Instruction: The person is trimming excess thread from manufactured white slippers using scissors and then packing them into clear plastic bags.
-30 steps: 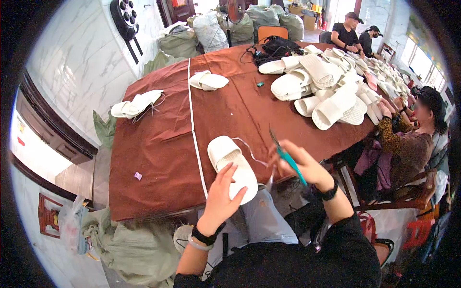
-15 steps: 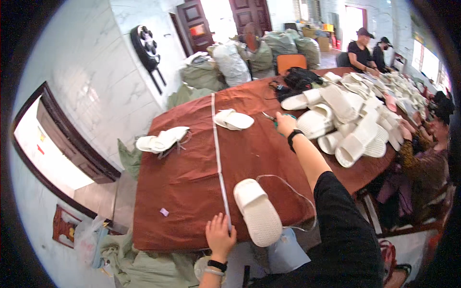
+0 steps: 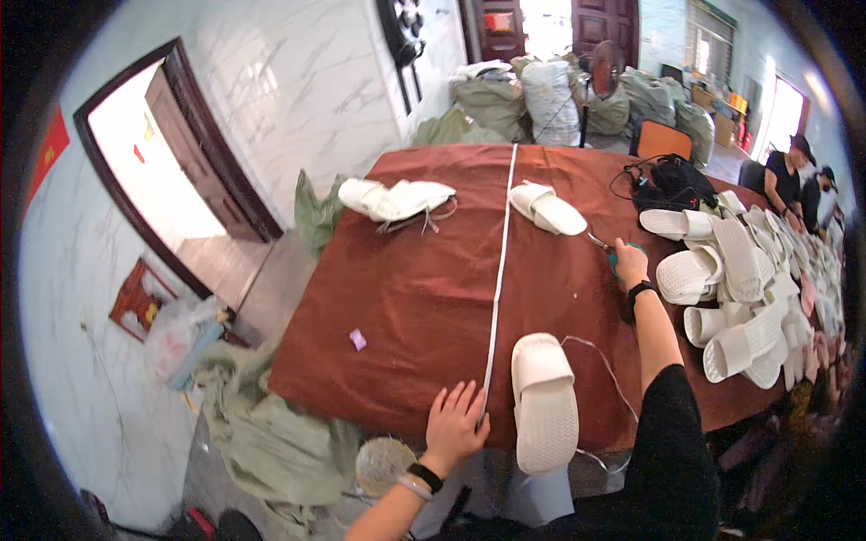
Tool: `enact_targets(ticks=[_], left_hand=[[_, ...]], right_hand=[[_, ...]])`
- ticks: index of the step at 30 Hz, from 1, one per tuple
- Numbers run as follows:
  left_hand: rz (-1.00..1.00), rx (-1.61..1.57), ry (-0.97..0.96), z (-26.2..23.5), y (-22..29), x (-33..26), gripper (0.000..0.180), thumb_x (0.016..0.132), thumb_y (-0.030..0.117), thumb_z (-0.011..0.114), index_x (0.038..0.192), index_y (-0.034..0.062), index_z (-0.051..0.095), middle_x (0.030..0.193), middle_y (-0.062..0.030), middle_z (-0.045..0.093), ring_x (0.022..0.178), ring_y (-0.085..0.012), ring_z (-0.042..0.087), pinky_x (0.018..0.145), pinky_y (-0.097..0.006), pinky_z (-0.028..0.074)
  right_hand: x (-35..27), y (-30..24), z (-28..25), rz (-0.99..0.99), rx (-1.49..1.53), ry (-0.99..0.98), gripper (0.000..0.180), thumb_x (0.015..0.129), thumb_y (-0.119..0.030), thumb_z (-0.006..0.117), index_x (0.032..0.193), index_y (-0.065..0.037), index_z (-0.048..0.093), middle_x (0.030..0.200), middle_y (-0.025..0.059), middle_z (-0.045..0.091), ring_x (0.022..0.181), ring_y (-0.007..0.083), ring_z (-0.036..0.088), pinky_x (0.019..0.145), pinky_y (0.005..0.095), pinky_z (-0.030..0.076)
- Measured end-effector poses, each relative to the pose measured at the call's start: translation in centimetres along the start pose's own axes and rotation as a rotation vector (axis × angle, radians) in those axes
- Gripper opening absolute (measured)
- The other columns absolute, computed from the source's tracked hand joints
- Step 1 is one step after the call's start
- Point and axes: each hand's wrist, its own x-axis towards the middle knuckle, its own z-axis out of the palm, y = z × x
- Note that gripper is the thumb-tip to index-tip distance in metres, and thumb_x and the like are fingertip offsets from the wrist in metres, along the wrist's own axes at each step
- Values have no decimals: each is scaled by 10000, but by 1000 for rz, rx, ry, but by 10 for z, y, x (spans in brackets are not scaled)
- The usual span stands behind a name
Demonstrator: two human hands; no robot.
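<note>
My right hand (image 3: pixel 631 263) grips scissors (image 3: pixel 613 255) by their teal handles, the metal blades pointing at a white slipper (image 3: pixel 548 209) on the brown-red cloth. My left hand (image 3: pixel 456 424) lies flat with fingers spread at the table's near edge, beside the near end of a long white strip (image 3: pixel 498 279) that runs to the far edge. Between my arms rests a larger white slipper (image 3: pixel 545 403), sole end toward me. A thin pale cord (image 3: pixel 606 356) loops out beside it. Farther left are white slippers (image 3: pixel 397 200) with thin grey ties.
A heap of white slippers (image 3: pixel 744 298) covers the table's right side, with a black bag (image 3: pixel 672 185) behind it. A small purple scrap (image 3: pixel 358 340) lies on the left of the cloth. Stuffed sacks (image 3: pixel 550 99) and an orange chair (image 3: pixel 663 142) stand beyond; people sit at right.
The view has swung left, so the table and everything on it appear farther right. My right hand still holds the scissors, and my left hand stays flat by the strip's near end.
</note>
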Motion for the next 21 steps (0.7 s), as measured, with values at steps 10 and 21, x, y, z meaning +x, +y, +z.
enact_targets(ticks=[10, 21], left_hand=[[-92, -248, 91, 3, -6, -7, 471, 812, 267, 612, 1204, 27, 513, 1200, -132, 558, 1172, -293, 486, 1007, -437, 346], [-217, -655, 363, -51, -8, -26, 383, 695, 41, 744, 1050, 14, 602, 982, -127, 617, 898, -267, 603, 800, -348, 477]], right_hand=[[-103, -172, -152, -302, 1294, -669, 556, 713, -56, 738, 1206, -5, 485, 886, 75, 623, 774, 145, 611, 660, 285, 504], [-211, -275, -203, -272, 1617, -903, 495, 692, -138, 800, 1099, -43, 535, 830, 20, 601, 740, 83, 544, 612, 225, 436]])
